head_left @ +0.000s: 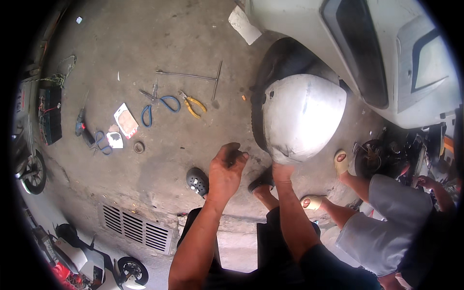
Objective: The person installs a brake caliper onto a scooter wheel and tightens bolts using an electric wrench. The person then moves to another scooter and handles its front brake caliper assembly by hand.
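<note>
My right hand grips the lower edge of a white, rounded scooter fender; its fingers are mostly hidden behind it. The fender has a small dark hole near its upper left and scuffs along the bottom. Behind it shows a black tyre, beside the white body of a scooter. To the left of the fender, my left hand is raised with the fingers curled in. A dark patch shows between thumb and fingers, and I cannot make out whether it is an object.
On the concrete floor lie a T-handle wrench, yellow-handled pliers, blue-handled scissors, a tape roll and a screwdriver-like tool. A drain grate is at lower left. Another person in grey shorts stands at right.
</note>
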`<state>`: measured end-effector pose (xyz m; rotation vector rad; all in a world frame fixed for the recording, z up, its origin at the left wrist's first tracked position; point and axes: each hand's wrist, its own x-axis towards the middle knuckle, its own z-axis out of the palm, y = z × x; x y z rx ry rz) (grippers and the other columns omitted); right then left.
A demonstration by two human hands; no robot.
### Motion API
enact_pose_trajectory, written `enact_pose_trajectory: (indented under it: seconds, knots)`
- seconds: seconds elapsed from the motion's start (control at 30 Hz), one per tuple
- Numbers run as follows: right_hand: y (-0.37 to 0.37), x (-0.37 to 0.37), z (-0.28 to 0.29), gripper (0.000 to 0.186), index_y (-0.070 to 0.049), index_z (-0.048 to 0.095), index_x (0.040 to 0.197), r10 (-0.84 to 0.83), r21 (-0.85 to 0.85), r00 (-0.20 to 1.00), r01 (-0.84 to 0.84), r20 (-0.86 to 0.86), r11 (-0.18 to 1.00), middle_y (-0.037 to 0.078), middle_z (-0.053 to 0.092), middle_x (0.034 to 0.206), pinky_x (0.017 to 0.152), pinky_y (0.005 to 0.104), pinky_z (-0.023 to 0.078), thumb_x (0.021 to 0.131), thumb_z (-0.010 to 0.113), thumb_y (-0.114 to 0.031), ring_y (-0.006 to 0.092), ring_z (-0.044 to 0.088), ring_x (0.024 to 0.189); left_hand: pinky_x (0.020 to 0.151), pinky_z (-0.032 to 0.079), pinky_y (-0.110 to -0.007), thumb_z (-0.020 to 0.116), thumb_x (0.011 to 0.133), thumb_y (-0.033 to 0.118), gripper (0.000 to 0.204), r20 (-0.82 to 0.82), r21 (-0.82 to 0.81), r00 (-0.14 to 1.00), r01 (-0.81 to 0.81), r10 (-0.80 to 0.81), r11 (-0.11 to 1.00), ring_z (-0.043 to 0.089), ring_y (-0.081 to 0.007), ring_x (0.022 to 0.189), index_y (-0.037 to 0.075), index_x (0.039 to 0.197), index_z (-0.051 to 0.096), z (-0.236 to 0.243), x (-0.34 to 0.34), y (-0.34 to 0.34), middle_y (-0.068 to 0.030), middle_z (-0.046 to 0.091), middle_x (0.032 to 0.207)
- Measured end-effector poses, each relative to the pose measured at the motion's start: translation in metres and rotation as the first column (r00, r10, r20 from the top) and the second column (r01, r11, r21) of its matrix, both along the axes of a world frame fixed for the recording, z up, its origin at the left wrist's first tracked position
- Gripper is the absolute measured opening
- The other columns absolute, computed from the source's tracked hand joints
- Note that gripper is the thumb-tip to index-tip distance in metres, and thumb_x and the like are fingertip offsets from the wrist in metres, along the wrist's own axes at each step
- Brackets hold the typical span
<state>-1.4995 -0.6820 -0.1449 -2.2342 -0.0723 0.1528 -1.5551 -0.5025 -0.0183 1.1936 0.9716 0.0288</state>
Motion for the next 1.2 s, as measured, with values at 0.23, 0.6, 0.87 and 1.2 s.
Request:
enact_pose_trajectory:
  seconds: [0.23,0.6,0.87,1.2]
  knots:
    - [0.005,0.001,0.002,0.04,-0.004,0.063,0.102,-0.011,0.165,0.998,0.0,0.066,0.986,0.012,0.062,0.108,0.092,0.0417,0.041,0.073,0.075,-0.029,0.0261,0.058,0.1,0.074,0.046,-0.026,0.064,0.083,0.008,0.026,-0.059,0.107,0.973,0.227,-0.222,0.968,0.057,-0.0131,0.079,-0.004,0.105,0.057,-0.023,-0.009,0.0,-0.0085,0.065,0.086]
    - [-0.109,0.063,-0.034,0.048,-0.009,0.059,0.116,0.441,-0.045,0.895,-0.445,-0.072,0.895,0.008,0.062,0.11,0.092,0.0405,0.042,0.074,0.073,-0.031,0.0273,0.056,0.103,0.077,0.048,-0.033,0.063,0.082,0.013,0.031,-0.031,0.45,0.933,0.334,-0.359,0.828,0.062,-0.0265,0.084,-0.002,0.109,0.057,-0.114,0.036,0.065,-0.0181,0.065,0.092]
    - [-0.137,0.081,-0.085,0.076,0.007,0.039,0.127,0.245,-0.009,0.959,-0.246,0.14,0.969,0.015,0.048,0.123,0.099,0.0377,0.036,0.076,0.07,-0.04,0.0262,0.047,0.113,0.082,0.047,-0.033,0.063,0.087,0.02,0.043,0.137,0.541,0.819,0.41,-0.558,0.734,0.061,-0.0217,0.092,-0.004,0.12,0.049,-0.155,0.082,0.037,-0.0171,0.063,0.1]
    - [-0.083,0.087,-0.061,0.075,0.005,0.036,0.125,-0.123,0.324,0.939,0.013,0.321,0.946,0.014,0.048,0.12,0.095,0.0356,0.036,0.074,0.077,-0.031,0.023,0.047,0.107,0.066,0.048,-0.036,0.065,0.085,0.019,0.038,0.449,0.342,0.776,0.307,-0.442,0.888,0.063,-0.0265,0.069,-0.006,0.11,0.053,-0.186,0.087,0.013,-0.0175,0.065,0.082]
